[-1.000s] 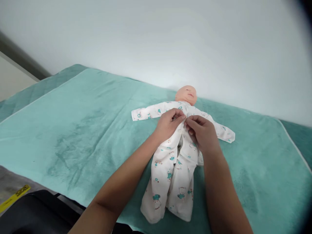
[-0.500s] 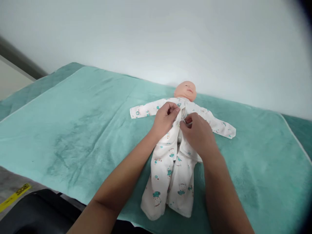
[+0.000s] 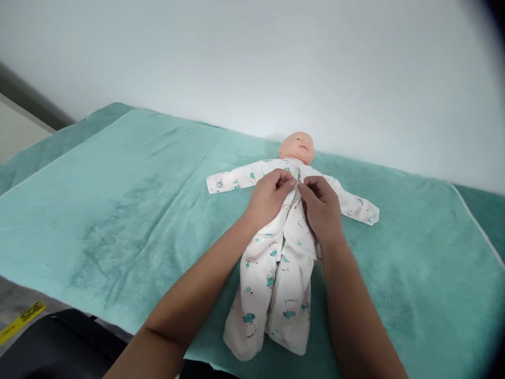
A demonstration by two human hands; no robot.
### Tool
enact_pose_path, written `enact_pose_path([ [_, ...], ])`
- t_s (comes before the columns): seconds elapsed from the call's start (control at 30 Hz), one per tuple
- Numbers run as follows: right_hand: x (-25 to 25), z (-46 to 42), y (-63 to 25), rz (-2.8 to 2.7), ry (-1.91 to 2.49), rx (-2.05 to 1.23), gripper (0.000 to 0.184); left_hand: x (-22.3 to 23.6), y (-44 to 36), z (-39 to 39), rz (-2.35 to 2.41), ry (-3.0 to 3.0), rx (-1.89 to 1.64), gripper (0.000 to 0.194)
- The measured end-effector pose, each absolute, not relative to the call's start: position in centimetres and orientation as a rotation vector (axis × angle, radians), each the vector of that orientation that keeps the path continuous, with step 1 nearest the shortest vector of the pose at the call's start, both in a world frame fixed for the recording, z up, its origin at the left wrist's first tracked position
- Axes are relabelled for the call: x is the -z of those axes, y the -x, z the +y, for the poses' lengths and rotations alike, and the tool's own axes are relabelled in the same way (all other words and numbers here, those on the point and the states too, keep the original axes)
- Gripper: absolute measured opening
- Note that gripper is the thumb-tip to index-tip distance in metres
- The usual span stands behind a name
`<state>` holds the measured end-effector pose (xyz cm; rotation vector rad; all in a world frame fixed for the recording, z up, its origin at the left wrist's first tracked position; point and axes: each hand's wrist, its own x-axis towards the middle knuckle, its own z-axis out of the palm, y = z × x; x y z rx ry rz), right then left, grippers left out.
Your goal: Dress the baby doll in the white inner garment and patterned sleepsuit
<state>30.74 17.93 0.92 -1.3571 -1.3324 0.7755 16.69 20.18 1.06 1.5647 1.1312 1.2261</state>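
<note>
Head view has us looking down at a doll [image 3: 296, 147] lying on its back on a green sheet [image 3: 130, 210], its bare head near the white wall [image 3: 236, 68]. It wears a white shirt [image 3: 299, 227] and matching white trousers [image 3: 254, 297], both printed with little animals, and the trouser legs point towards us. Both shirt sleeves are spread out sideways on the sheet. Our left hand [image 3: 269, 199] is nearly closed, thumb and forefinger pinching the shirt's front edge at the chest. Our right hand [image 3: 323, 210] is curled just beside it, fingertips likewise pinched on the cloth, the two sets of fingertips almost meeting; what exactly lies between them is too small for us to tell. Below the fingers we see a pale round button [image 3: 286, 207] on the shirt front, and lower down the front edges part over the trousers. At lower left, a black object [image 3: 59, 345] stands near yellow tape [image 3: 21, 322] on the grey floor [image 3: 13, 295].
</note>
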Motion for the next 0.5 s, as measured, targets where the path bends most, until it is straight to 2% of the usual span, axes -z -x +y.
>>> enact_pose_path([
  [0.5, -0.19, 18.08, -30.97, -1.230, 1.180, -0.939, 0.013, -0.83, -16.71, 20.26, 1.152, -1.443, -1.237, 0.015],
])
